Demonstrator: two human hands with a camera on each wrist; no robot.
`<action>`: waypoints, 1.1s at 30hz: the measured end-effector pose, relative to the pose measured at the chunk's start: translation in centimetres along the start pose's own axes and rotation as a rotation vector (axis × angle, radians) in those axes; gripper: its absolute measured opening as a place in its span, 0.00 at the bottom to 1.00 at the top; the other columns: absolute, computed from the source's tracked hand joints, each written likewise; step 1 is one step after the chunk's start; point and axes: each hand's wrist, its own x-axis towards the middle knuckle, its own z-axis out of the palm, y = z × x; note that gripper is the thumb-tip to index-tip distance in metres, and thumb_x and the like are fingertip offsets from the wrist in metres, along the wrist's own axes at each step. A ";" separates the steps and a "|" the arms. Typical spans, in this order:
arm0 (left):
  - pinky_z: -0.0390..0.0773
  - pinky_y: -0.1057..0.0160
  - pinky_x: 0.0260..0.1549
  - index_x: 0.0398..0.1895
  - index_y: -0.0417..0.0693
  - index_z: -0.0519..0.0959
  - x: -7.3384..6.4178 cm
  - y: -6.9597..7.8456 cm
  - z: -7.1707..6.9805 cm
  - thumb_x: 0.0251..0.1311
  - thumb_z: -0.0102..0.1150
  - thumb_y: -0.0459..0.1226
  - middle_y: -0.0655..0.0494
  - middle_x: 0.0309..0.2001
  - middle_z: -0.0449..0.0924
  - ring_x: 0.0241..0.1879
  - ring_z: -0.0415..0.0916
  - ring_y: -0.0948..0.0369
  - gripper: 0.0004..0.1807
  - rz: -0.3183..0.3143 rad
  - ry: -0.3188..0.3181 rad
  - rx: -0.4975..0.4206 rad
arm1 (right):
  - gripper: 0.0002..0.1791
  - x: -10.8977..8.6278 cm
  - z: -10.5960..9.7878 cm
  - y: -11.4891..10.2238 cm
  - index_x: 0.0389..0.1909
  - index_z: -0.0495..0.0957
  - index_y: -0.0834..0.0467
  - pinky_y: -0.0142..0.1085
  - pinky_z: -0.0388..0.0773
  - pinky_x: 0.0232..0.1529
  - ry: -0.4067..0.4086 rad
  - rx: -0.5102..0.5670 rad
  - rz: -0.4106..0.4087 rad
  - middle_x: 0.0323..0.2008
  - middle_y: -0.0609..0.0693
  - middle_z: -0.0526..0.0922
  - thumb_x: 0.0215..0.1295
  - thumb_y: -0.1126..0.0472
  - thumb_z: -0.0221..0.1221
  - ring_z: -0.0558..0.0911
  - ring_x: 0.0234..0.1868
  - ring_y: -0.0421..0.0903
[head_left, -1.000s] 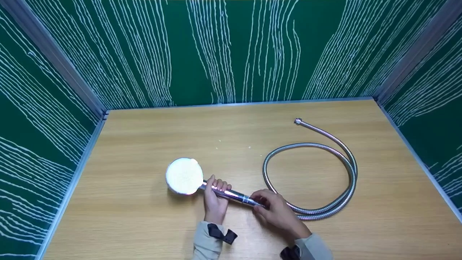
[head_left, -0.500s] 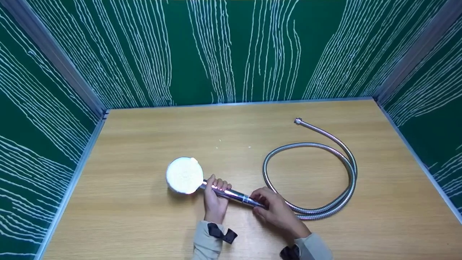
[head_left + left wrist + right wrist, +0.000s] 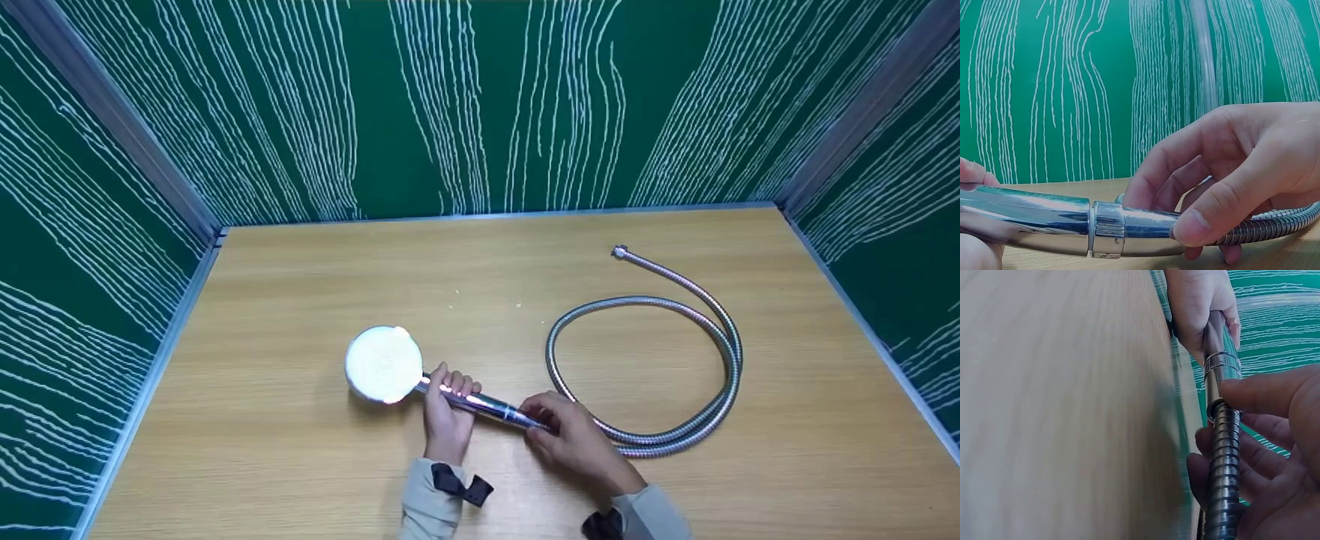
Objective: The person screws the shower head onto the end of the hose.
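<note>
A chrome hand shower (image 3: pixel 383 364) lies across the front middle in the head view, its round bright face to the left. My left hand (image 3: pixel 448 427) grips its handle (image 3: pixel 1027 216) just behind the face, thumb on one side and fingertips showing on the other. At the handle's lower end, past a ribbed ring (image 3: pixel 1109 229), sits a smooth tapered nut (image 3: pixel 1148 226). My right hand (image 3: pixel 577 442) pinches this nut, thumb tip (image 3: pixel 1235 391) on its side and the other fingers curled beneath. The ribbed metal shower hose (image 3: pixel 1224 467) runs out of the nut through the right palm.
The rest of the hose (image 3: pixel 637 301) loops on the wooden table (image 3: pixel 300 285) at the right, its free end fitting (image 3: pixel 619 252) towards the back. Small white specks (image 3: pixel 518 305) lie mid-table. Green walls with white lines (image 3: pixel 495 112) enclose the back and both sides.
My right fingers shift very slightly at the nut. The left hand keeps its grip on the handle, and the hose loop stays where it was.
</note>
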 end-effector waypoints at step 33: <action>0.60 0.66 0.26 0.16 0.50 0.59 0.0 -0.1 -0.1 0.72 0.33 0.37 0.61 0.13 0.58 0.16 0.57 0.64 0.21 0.001 -0.013 -0.024 | 0.20 -0.1 0.0 0.1 0.45 0.74 0.55 0.31 0.74 0.36 0.032 0.015 -0.056 0.41 0.48 0.77 0.52 0.71 0.65 0.77 0.38 0.42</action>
